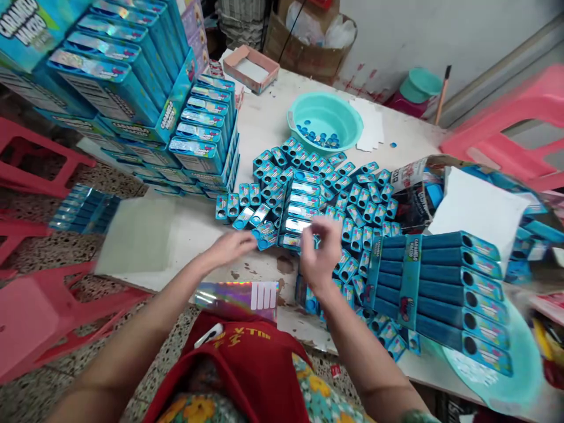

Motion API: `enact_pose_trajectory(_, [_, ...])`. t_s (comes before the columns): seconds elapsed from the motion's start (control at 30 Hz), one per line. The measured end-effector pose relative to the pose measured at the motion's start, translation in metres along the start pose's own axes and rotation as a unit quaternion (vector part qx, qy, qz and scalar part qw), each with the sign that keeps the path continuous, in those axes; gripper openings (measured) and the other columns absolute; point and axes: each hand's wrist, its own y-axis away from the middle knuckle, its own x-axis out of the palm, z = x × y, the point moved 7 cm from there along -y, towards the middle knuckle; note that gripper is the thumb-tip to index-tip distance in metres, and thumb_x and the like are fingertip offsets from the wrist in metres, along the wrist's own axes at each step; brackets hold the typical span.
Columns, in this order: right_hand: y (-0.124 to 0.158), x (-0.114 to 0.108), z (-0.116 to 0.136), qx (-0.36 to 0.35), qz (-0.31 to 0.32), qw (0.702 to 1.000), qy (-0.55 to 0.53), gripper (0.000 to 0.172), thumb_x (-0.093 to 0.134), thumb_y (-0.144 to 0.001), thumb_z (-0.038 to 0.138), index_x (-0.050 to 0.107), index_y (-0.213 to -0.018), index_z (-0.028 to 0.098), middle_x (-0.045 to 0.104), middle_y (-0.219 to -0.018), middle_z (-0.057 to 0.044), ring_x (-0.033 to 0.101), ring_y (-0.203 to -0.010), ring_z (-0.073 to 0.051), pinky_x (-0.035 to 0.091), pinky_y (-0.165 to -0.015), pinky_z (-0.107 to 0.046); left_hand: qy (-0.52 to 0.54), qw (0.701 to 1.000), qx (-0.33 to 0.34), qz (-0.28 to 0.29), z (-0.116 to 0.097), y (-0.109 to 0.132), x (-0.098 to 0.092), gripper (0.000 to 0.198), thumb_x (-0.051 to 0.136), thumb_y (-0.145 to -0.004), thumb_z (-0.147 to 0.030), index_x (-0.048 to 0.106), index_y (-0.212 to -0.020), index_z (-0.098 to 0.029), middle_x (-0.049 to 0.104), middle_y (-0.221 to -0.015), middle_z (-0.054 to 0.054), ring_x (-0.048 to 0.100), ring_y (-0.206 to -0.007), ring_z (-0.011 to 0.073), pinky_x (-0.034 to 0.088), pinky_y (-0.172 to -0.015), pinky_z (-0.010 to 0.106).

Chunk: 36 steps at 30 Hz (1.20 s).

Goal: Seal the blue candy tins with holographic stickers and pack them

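Many small blue boxes (352, 200) lie spread over the white table (264, 126). A neat row of them (302, 208) is stacked in the middle. My left hand (229, 249) hovers at the near end of that row, fingers curled and blurred by motion. My right hand (319, 252) is beside it, fingers bent over the row's near end, touching or pinching a small blue box; the grip is smeared. A flat holographic carton (235, 296) lies at the table's near edge, just under my hands.
Tall stacks of filled blue display cartons (132, 88) stand at the left. A teal basin (326, 120) holding small blue caps sits at the back. A bundle of long blue cartons (440, 288) lies at right. Pink stools (515, 123) surround the table.
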Motion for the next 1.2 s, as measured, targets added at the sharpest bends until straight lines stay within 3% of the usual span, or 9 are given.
enact_pose_trajectory(0.07, [0.061,0.032,0.013,-0.010,0.164,0.986,-0.042,0.019,0.049,-0.084,0.014,0.054,-0.100,0.023,0.055,-0.095,-0.006,0.054,-0.090,-0.018,0.047,-0.077,-0.033,-0.028,0.995,-0.052,0.078,0.025,0.044,0.037,0.033,0.057,-0.078,-0.045,0.066,-0.099,-0.022,0.069,-0.096,0.004,0.061,-0.088,0.0207,0.041,-0.074,0.025])
enact_pose_trajectory(0.13, [0.119,0.060,0.005,0.010,0.253,0.967,-0.039,0.023,0.048,-0.085,0.013,0.053,-0.106,0.022,0.056,-0.101,-0.008,0.053,-0.097,-0.019,0.048,-0.082,-0.035,-0.053,0.989,-0.101,0.091,0.045,0.071,0.069,0.028,0.055,-0.080,-0.040,0.066,-0.098,-0.022,0.069,-0.099,0.005,0.061,-0.092,0.0217,0.041,-0.076,0.026])
enact_pose_trajectory(0.23, [0.180,0.090,-0.024,0.012,0.338,0.940,0.040,0.031,0.050,-0.085,0.016,0.053,-0.116,0.019,0.053,-0.114,-0.013,0.049,-0.107,-0.024,0.046,-0.090,-0.042,-0.071,0.987,-0.133,0.060,0.058,0.080,0.099,0.028,0.040,-0.089,-0.031,0.066,-0.090,-0.019,0.069,-0.096,0.006,0.061,-0.091,0.0204,0.041,-0.077,0.027])
enact_pose_trajectory(0.33, [0.207,0.102,-0.043,-0.011,0.398,0.913,0.088,0.032,0.051,-0.085,0.018,0.055,-0.116,0.016,0.055,-0.113,-0.013,0.048,-0.106,-0.025,0.045,-0.091,-0.043,-0.073,0.989,-0.125,0.031,0.059,0.077,0.103,0.030,0.037,-0.090,-0.032,0.064,-0.092,-0.019,0.068,-0.095,0.007,0.061,-0.090,0.0198,0.042,-0.078,0.027])
enact_pose_trajectory(0.5, [0.211,0.103,-0.041,-0.040,0.420,0.898,0.125,0.033,0.050,-0.088,0.022,0.055,-0.120,0.016,0.058,-0.113,-0.012,0.049,-0.103,-0.025,0.046,-0.089,-0.042,-0.088,0.985,-0.137,0.051,0.061,0.082,0.100,0.026,0.043,-0.088,-0.032,0.066,-0.091,-0.020,0.070,-0.094,0.006,0.062,-0.090,0.0201,0.042,-0.077,0.027])
enact_pose_trajectory(0.8, [0.223,0.100,-0.034,-0.108,0.434,0.872,0.197,0.035,0.041,-0.093,0.023,0.051,-0.126,0.016,0.055,-0.125,-0.013,0.047,-0.110,-0.027,0.044,-0.088,-0.042,-0.065,0.977,-0.201,0.022,0.067,0.076,0.107,0.027,0.044,-0.084,-0.030,0.069,-0.089,-0.021,0.071,-0.094,0.006,0.062,-0.090,0.0197,0.042,-0.076,0.026])
enact_pose_trajectory(0.93, [0.224,0.094,-0.031,-0.109,0.440,0.875,0.173,0.027,0.045,-0.090,0.022,0.056,-0.115,0.018,0.053,-0.127,-0.012,0.046,-0.112,-0.026,0.043,-0.089,-0.041,-0.053,0.976,-0.211,0.017,0.069,0.074,0.107,0.025,0.045,-0.082,-0.028,0.069,-0.087,-0.021,0.071,-0.091,0.006,0.062,-0.086,0.0189,0.042,-0.073,0.026])
enact_pose_trajectory(1.07, [0.217,0.090,-0.032,-0.059,0.428,0.892,0.130,0.013,0.048,-0.088,0.021,0.059,-0.095,0.019,0.060,-0.107,-0.009,0.050,-0.097,-0.023,0.043,-0.082,-0.037,-0.036,0.978,-0.204,0.018,0.066,0.073,0.103,0.024,0.045,-0.081,-0.025,0.069,-0.084,-0.021,0.071,-0.085,0.004,0.062,-0.081,0.0179,0.042,-0.069,0.025])
enact_pose_trajectory(1.2, [0.202,0.086,-0.035,0.004,0.412,0.903,0.119,0.010,0.049,-0.085,0.017,0.058,-0.082,0.020,0.060,-0.083,-0.005,0.052,-0.082,-0.021,0.041,-0.074,-0.034,-0.019,0.979,-0.205,0.017,0.065,0.070,0.101,0.023,0.046,-0.080,-0.023,0.068,-0.080,-0.020,0.070,-0.083,0.005,0.062,-0.079,0.0189,0.042,-0.069,0.026])
